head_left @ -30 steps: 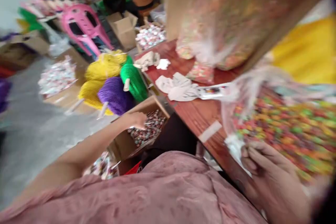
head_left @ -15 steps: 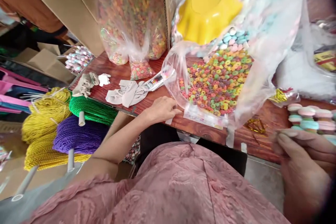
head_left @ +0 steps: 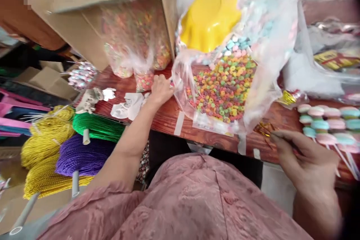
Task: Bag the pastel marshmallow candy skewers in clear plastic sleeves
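Observation:
My left hand (head_left: 162, 89) reaches over the table with its fingers curled on or beside the printed plastic packet, mostly covered by the hand; its grip is unclear. My right hand (head_left: 306, 161) has thumb and forefinger pinched at the gold twist ties (head_left: 264, 129) near the table's front edge; what sits in the pinch is too small to tell. Between the hands lies an open clear bag of ring-shaped candies (head_left: 225, 90). A yellow scalloped bowl (head_left: 210, 18) rests upside down on pastel candies (head_left: 237, 45) behind it.
Marshmallow skewers (head_left: 329, 123) lie at the right. White cloth (head_left: 129, 105) is left of my left hand. A cardboard box (head_left: 165, 11) with bagged candy stands behind. Yellow, green and purple cord bundles (head_left: 84, 153) hang at the left. A transparent bag (head_left: 306, 45) sits back right.
My left hand has moved up and left from the table edge to the printed packet. My right hand has moved left, to the gold ties. The view has shifted a little.

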The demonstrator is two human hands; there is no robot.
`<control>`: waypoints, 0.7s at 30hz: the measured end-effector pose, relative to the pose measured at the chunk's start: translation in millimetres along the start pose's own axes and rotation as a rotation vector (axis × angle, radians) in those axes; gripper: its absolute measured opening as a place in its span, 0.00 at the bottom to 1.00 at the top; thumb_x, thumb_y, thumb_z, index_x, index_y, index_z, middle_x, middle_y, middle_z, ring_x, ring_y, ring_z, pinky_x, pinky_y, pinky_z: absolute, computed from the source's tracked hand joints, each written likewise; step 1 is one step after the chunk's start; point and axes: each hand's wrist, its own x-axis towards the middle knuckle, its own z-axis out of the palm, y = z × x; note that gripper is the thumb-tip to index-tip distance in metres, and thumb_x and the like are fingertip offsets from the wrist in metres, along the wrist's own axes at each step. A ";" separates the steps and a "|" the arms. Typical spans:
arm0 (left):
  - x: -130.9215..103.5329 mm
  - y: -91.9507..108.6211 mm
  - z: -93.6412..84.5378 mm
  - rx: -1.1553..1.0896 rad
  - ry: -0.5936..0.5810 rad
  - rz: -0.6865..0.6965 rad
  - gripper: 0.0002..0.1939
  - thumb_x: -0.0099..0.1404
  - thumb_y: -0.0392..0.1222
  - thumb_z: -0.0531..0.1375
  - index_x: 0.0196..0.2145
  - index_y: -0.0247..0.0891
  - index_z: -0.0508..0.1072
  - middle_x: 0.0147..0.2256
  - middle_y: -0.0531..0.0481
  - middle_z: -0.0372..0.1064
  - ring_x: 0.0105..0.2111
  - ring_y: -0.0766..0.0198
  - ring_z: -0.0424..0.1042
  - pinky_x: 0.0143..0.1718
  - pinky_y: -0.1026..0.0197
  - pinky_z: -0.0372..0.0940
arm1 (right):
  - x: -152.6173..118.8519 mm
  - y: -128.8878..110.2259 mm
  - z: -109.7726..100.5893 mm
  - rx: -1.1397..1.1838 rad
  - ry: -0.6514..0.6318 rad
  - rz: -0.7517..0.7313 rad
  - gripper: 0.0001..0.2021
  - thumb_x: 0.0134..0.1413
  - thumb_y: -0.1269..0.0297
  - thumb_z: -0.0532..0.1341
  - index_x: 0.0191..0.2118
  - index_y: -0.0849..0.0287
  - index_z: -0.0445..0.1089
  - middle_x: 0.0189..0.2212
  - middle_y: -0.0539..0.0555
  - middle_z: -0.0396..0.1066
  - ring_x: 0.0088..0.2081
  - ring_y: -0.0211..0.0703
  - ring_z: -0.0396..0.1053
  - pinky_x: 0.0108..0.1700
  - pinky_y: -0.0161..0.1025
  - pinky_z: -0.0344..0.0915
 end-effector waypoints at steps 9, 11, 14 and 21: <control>-99.9 63.4 -27.8 -0.215 -0.393 0.528 0.14 0.69 0.44 0.55 0.33 0.36 0.77 0.34 0.45 0.75 0.36 0.58 0.72 0.41 0.58 0.64 | 12.0 -6.7 34.9 -0.511 -0.468 -0.338 0.24 0.55 0.71 0.54 0.56 0.48 0.70 0.30 0.53 0.74 0.24 0.40 0.66 0.25 0.38 0.48; -108.9 85.2 -18.7 -0.232 -0.369 0.625 0.14 0.70 0.43 0.54 0.34 0.34 0.77 0.36 0.44 0.75 0.39 0.57 0.72 0.42 0.57 0.65 | 31.5 -9.4 41.4 -0.600 -0.558 -0.388 0.18 0.52 0.71 0.55 0.46 0.52 0.75 0.27 0.54 0.72 0.23 0.40 0.63 0.26 0.40 0.43; -108.6 112.5 -0.1 -0.195 -0.247 0.686 0.13 0.70 0.39 0.53 0.39 0.32 0.77 0.43 0.39 0.73 0.45 0.54 0.71 0.46 0.55 0.65 | 63.8 -12.2 46.9 -0.640 -0.475 -0.363 0.10 0.54 0.68 0.55 0.36 0.57 0.75 0.29 0.56 0.73 0.25 0.41 0.64 0.27 0.40 0.42; -105.7 135.2 18.9 -0.002 -0.149 0.754 0.14 0.69 0.29 0.49 0.44 0.27 0.73 0.44 0.35 0.69 0.48 0.49 0.68 0.41 0.54 0.65 | 86.8 -9.7 43.1 -0.258 -0.320 -0.317 0.11 0.58 0.68 0.53 0.35 0.58 0.74 0.32 0.54 0.76 0.32 0.42 0.70 0.34 0.39 0.59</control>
